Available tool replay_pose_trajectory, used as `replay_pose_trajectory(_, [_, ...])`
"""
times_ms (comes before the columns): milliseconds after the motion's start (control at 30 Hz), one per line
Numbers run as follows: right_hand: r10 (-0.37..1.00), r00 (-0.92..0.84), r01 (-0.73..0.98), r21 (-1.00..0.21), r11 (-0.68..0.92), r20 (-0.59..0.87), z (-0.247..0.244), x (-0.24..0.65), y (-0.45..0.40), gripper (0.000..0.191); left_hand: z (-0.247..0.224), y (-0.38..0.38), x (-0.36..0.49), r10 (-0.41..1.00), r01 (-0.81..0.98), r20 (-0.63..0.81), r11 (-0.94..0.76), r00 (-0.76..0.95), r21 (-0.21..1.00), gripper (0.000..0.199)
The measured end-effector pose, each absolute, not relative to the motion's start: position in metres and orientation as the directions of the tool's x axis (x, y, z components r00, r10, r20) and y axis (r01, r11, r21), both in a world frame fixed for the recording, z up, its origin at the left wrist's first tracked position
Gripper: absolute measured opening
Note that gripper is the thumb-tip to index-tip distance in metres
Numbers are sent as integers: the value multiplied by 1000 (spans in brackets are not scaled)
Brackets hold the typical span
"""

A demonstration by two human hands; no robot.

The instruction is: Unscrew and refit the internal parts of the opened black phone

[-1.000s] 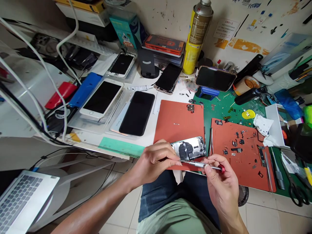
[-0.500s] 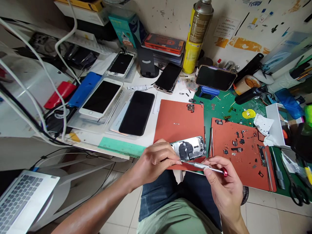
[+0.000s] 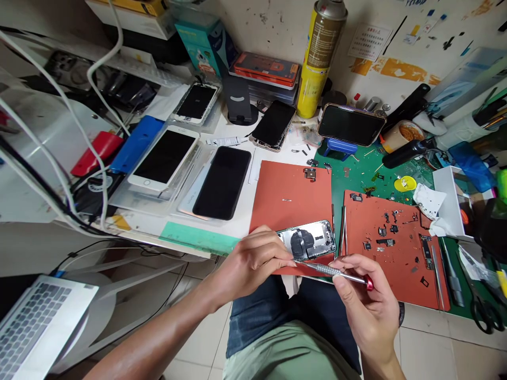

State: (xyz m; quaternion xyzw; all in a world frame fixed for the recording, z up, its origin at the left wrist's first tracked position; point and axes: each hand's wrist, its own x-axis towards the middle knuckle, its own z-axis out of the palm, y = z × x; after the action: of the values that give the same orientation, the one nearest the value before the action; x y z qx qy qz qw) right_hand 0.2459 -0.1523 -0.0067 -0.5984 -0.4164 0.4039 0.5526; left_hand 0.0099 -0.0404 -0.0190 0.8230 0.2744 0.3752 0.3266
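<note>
An opened phone housing, silver with a dark round patch inside, lies on the left red-brown mat near its front edge. My left hand grips the left end of the housing, its fingers covering that end. In my right hand is a silver screwdriver with a red end cap, held between thumb and fingers. Its thin tip meets the near side of the housing beside my left fingertips; the exact contact point is too small to make out. A tiny metal strip rests farther back on the mat.
On the right mat lie several small phone parts and tweezers. Scissors are at the far right. Left of the mats are a black phone and a white phone. A yellow spray can stands behind.
My right hand and the screwdriver's red end have shifted slightly right and down. My left hand and the phone housing stay in place.
</note>
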Motion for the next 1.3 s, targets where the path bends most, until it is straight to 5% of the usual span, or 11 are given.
replay_pose_trajectory(567, [920,363,-104,-987,-121,-151,-10,245,-152,26,-19,-41,10,722,195,416,-597,553,778,18])
replay_pose_trajectory(1300, [941,329,40,-995,-91,-73,-12,247,-151,23,-22,-38,10,749,165,397,-550,531,818,18])
